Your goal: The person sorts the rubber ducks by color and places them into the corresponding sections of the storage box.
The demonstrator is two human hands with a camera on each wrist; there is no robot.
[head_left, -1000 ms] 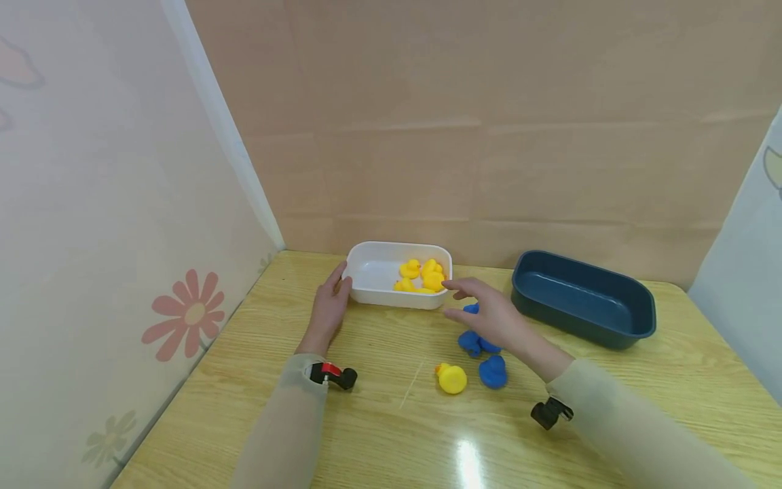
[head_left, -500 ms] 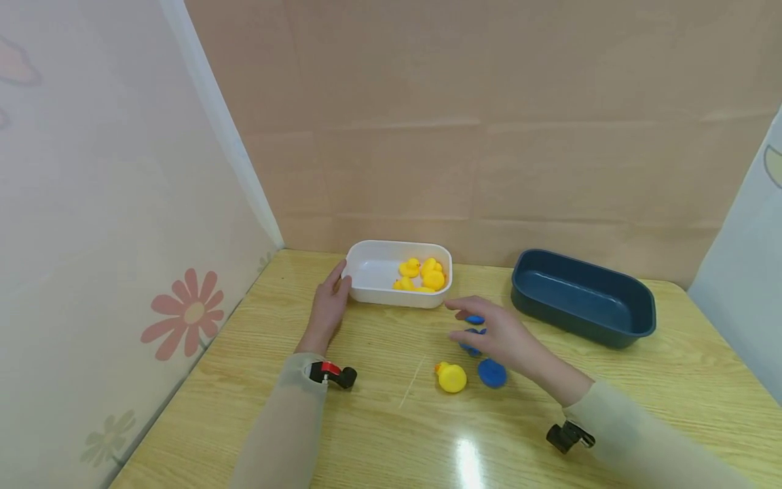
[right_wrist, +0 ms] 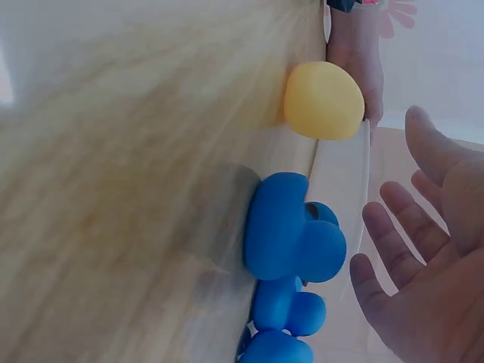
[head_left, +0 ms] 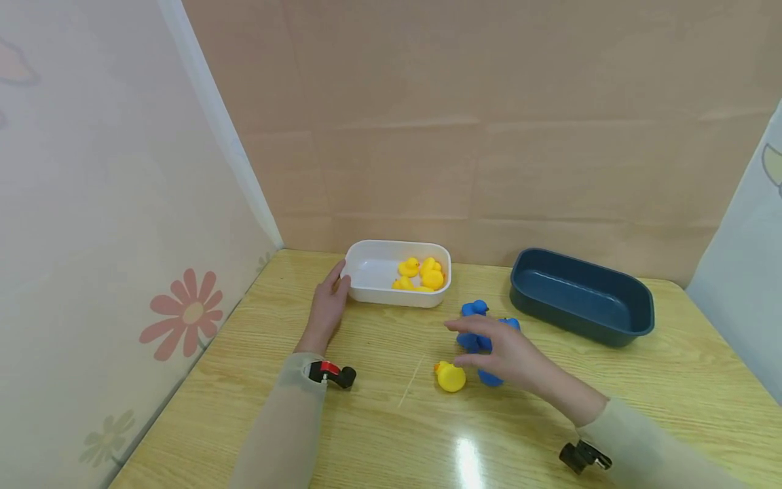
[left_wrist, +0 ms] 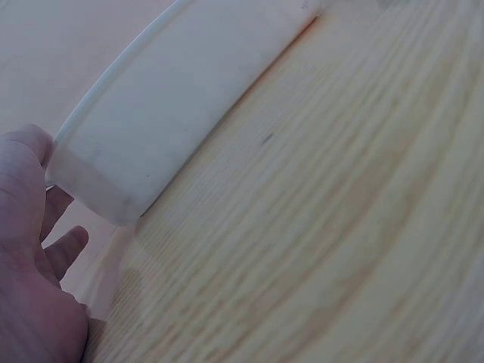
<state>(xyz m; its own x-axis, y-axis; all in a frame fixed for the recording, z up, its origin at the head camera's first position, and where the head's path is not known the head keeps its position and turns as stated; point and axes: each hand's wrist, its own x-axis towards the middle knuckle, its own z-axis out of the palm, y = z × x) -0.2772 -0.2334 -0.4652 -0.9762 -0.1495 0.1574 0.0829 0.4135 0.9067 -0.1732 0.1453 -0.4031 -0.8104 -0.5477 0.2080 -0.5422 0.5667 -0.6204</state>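
My left hand (head_left: 328, 305) rests against the left end of a white tub (head_left: 391, 297), its fingers touching the wall near the rim. Several yellow rubber ducks (head_left: 408, 267) lie in the tub's right half. Above the table, my right hand (head_left: 507, 350) hangs with fingers spread and nothing between them. Beneath and around it sit several blue rubber ducks (head_left: 474, 308), partly hidden by the hand in the head view. One yellow rubber duck (head_left: 451, 377) lies on the table just left of the right thumb. In the right wrist view a blue duck (right_wrist: 276, 227) stands close to the fingers.
A dark blue tub (head_left: 583, 299) stands at the back right. Brown paper (head_left: 391, 136) covers the wall behind the wooden table (head_left: 379, 421). A flower-printed panel (head_left: 122, 238) borders the left side.
My right hand has drawn back from the white tub's right end, toward me and slightly right, over the blue ducks. My left hand has stayed at the tub.
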